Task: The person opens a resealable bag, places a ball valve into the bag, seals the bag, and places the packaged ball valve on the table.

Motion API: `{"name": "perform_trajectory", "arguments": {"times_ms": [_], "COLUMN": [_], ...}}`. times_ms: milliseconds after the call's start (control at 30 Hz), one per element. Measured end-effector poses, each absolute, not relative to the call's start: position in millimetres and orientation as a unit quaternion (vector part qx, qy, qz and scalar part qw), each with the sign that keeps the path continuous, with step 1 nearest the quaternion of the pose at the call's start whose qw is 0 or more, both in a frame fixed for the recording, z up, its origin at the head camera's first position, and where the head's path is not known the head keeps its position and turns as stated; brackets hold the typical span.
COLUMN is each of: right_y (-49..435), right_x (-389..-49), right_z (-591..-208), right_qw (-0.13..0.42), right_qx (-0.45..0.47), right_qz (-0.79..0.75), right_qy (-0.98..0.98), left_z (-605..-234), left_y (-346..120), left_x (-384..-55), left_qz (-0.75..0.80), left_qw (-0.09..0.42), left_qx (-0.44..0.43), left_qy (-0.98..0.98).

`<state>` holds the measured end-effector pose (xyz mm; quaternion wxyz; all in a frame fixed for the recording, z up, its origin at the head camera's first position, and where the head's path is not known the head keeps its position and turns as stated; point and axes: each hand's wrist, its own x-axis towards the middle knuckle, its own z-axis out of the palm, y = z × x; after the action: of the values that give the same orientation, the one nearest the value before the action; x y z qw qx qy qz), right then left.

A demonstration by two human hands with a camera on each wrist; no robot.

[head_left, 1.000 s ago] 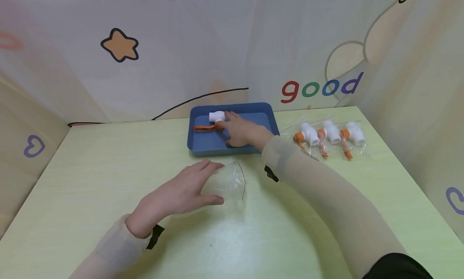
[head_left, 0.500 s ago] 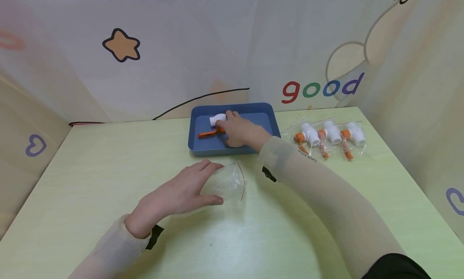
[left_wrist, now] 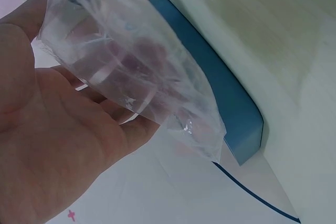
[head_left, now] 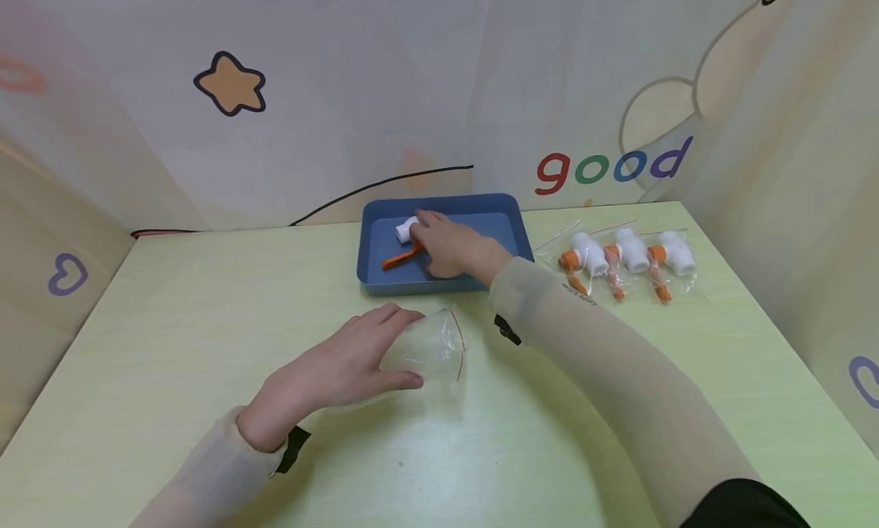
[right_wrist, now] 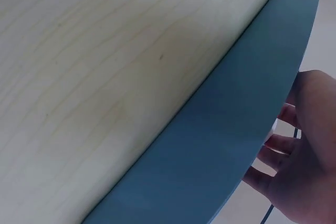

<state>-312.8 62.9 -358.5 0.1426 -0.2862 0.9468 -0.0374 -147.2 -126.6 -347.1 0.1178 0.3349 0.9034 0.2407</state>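
In the head view my right hand (head_left: 456, 247) reaches into the blue tray (head_left: 384, 288) and grips a white plastic ball valve (head_left: 407, 230) with an orange lever handle (head_left: 400, 260). My fingers cover part of the valve. In the right wrist view the tray's side wall (right_wrist: 210, 114) hides most of what the fingers hold. Closer to me, my left hand (head_left: 343, 360) holds a clear zip bag (head_left: 433, 345) above the table, between thumb and fingers. The left wrist view has the bag (left_wrist: 131, 72) across the fingers, and it looks to have nothing inside.
Right of the tray lie three clear bags, each with a white and orange valve: one near the tray (head_left: 588, 255), a middle bagged valve (head_left: 629, 251) and a far-right bagged valve (head_left: 677, 255). A printed curtain (head_left: 412, 93) stands behind the pale table (head_left: 226, 314).
The valve has turned in the tray under my right hand, its orange handle swinging from nearly level to slanting down toward the left. My left hand and the bag have stayed in place.
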Motion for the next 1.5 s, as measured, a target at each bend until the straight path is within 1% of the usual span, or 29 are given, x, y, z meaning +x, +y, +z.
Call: {"name": "perform_trajectory", "arguments": {"times_ms": [200, 500, 667, 833, 900, 1067, 1300, 1500], "right_y": [64.4, 66.4, 72.4, 78.8, 80.2, 81.8, 86.7, 96.5], "right_x": [-312.0, -307.8, -310.0, -314.1, -315.4, -317.6, -319.7, -320.7], "right_z": [-357.2, -351.8, -352.2, -351.2, -351.4, -354.7, -359.2, -361.2], "right_qw": [0.113, 0.124, 0.130, 0.158, 0.161, 0.152, 0.149, 0.142], "right_qx": [-0.294, -0.276, -0.260, -0.247, -0.237, -0.213, -0.211, -0.195], "right_qz": [-0.001, 0.012, -0.049, -0.127, -0.149, -0.174, -0.176, -0.226], "right_qy": [0.949, 0.953, 0.956, 0.947, 0.946, 0.949, 0.950, 0.944], "left_z": [-347.0, -347.6, -347.6, -347.2, -347.3, -347.6, -346.8, -347.4], "left_y": [-126.1, -124.2, -124.7, -125.8, -126.0, -126.0, -126.9, -128.0], "left_x": [-147.5, -147.5, -147.0, -146.6, -146.7, -147.3, -147.5, -147.7], "left_qz": [0.236, 0.238, 0.237, 0.232, 0.231, 0.233, 0.237, 0.239], "left_qw": [0.115, 0.122, 0.129, 0.124, 0.122, 0.122, 0.129, 0.135], "left_qx": [0.333, 0.331, 0.329, 0.333, 0.334, 0.336, 0.332, 0.323], "left_qy": [0.906, 0.905, 0.905, 0.906, 0.906, 0.904, 0.904, 0.906]}}
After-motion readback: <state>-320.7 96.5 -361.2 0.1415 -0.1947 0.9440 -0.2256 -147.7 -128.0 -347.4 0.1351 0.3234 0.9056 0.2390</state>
